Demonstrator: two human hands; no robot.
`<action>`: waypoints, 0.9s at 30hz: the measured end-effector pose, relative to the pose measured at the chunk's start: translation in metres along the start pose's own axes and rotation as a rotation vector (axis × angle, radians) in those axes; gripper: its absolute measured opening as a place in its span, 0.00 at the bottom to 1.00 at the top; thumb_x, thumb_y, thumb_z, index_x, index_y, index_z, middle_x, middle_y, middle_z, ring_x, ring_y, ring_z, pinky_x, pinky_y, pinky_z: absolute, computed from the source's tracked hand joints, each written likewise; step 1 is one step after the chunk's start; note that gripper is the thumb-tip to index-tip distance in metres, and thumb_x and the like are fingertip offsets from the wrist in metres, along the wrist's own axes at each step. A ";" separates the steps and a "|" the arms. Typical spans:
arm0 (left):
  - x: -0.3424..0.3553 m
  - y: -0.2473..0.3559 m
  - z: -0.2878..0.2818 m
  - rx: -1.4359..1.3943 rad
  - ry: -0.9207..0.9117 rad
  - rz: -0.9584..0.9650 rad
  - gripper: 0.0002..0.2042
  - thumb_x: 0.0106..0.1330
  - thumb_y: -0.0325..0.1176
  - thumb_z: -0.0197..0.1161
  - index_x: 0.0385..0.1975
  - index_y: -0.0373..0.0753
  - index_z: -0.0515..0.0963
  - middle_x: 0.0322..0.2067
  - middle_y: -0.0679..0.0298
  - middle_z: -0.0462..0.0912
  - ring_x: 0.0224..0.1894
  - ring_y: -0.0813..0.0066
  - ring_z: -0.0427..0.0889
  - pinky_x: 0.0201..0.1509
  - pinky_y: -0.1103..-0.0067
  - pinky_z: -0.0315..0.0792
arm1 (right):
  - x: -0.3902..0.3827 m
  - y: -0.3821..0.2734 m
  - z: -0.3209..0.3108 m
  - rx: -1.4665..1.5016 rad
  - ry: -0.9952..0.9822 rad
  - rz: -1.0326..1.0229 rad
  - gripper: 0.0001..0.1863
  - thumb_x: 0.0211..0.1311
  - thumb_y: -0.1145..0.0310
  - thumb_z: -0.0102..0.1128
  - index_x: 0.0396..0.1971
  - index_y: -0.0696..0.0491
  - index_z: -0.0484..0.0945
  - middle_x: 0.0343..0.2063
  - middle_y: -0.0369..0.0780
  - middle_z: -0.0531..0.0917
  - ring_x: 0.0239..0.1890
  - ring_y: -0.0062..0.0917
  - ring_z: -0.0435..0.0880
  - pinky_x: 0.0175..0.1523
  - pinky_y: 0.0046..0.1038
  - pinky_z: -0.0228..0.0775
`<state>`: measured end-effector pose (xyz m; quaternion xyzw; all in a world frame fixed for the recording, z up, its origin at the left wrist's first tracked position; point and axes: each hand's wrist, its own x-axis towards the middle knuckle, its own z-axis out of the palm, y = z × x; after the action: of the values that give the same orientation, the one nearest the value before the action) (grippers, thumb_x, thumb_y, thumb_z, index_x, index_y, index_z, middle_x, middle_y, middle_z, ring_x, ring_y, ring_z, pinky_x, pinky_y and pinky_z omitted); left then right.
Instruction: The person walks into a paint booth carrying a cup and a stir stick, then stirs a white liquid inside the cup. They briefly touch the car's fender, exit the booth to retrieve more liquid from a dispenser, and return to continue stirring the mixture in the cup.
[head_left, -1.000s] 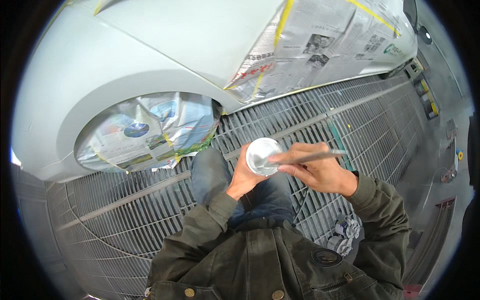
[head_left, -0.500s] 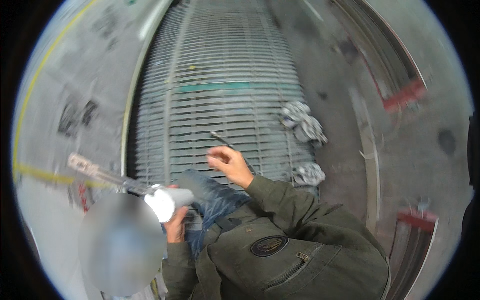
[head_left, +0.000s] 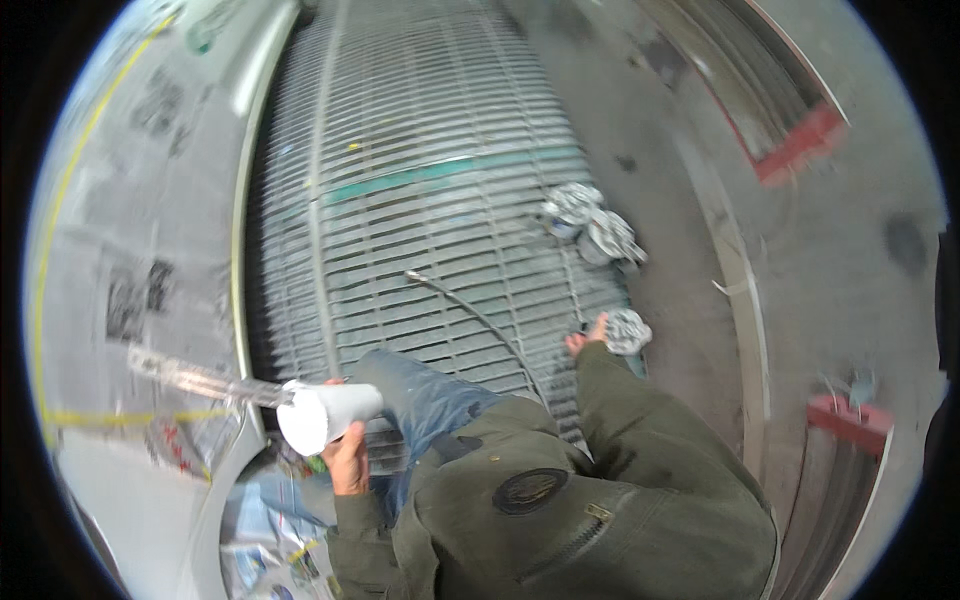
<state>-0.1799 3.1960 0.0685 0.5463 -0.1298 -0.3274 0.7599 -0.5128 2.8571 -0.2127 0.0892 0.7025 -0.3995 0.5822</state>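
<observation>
My left hand [head_left: 347, 460] is wrapped round a white paper-like cup [head_left: 345, 408], tilted on its side above my knee. A long, pale, flat stick with ruled-looking marks [head_left: 205, 380] reaches left from the cup's mouth; whether it is held or stands inside I cannot tell. To the right, low by the grating, my right hand [head_left: 588, 338] is at the left side of a foil-covered can [head_left: 628, 332]. Its fingers are small and partly hidden, so its grip is unclear. Two more foil-covered containers [head_left: 573, 206] sit just beyond.
A dark hose [head_left: 478, 315] with a metal end lies across the slatted floor grating [head_left: 410, 230]. On the left runs a large grey panel [head_left: 130, 220] edged with yellow tape. Red-ended metal channels [head_left: 850, 418] stand at the right, and plastic sheeting [head_left: 265, 520] is at lower left.
My right hand has moved from above the hose, right and down to the nearest foil-covered can. The left hand still holds the cup. The view has shifted slightly.
</observation>
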 end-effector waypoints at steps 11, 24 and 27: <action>-0.015 -0.009 -0.001 0.019 0.238 -0.088 0.37 0.53 0.19 0.78 0.65 0.34 0.68 0.58 0.60 0.77 0.61 0.71 0.76 0.64 0.74 0.72 | -0.015 -0.053 -0.014 -0.204 -0.139 -0.249 0.37 0.60 0.27 0.50 0.46 0.48 0.78 0.36 0.40 0.79 0.29 0.27 0.77 0.30 0.35 0.76; 0.007 -0.026 -0.002 0.113 0.210 0.374 0.44 0.51 0.30 0.83 0.67 0.39 0.62 0.62 0.61 0.68 0.67 0.66 0.68 0.70 0.70 0.66 | -0.455 -0.063 0.129 -1.628 -1.413 -1.897 0.27 0.52 0.53 0.73 0.38 0.64 0.83 0.26 0.50 0.83 0.29 0.30 0.84 0.39 0.32 0.74; 0.011 -0.033 -0.003 0.148 0.215 0.393 0.45 0.51 0.28 0.82 0.69 0.42 0.61 0.63 0.61 0.70 0.68 0.66 0.69 0.69 0.67 0.68 | -0.543 -0.064 0.146 -1.412 -1.641 -2.211 0.31 0.51 0.43 0.69 0.28 0.63 0.78 0.20 0.46 0.77 0.22 0.32 0.78 0.30 0.33 0.68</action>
<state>-0.1816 3.1847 0.0357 0.5966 -0.1759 -0.1027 0.7763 -0.2755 2.9016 0.2988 -0.9771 -0.0460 -0.1521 0.1414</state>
